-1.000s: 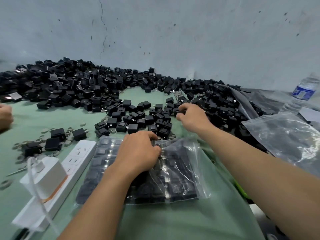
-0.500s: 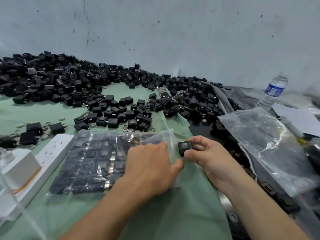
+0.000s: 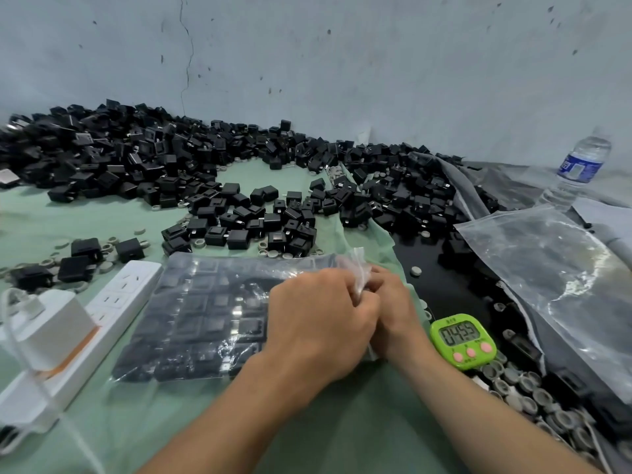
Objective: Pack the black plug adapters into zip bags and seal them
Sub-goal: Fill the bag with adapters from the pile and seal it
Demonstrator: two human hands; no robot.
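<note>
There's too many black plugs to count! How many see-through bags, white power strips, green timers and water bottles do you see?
Clear bags: 2
Power strips: 1
Green timers: 1
Water bottles: 1
Total: 5

Our left hand and right hand, just left of the green timer, are bare. Our left forearm and right forearm, nearer us than that timer, are bare too.

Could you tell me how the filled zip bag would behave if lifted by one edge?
The zip bag would probably sag, as thin film holds separate adapters. Packed in full rows, it is likely heavy for its size. Its glossy film may slip.
</note>
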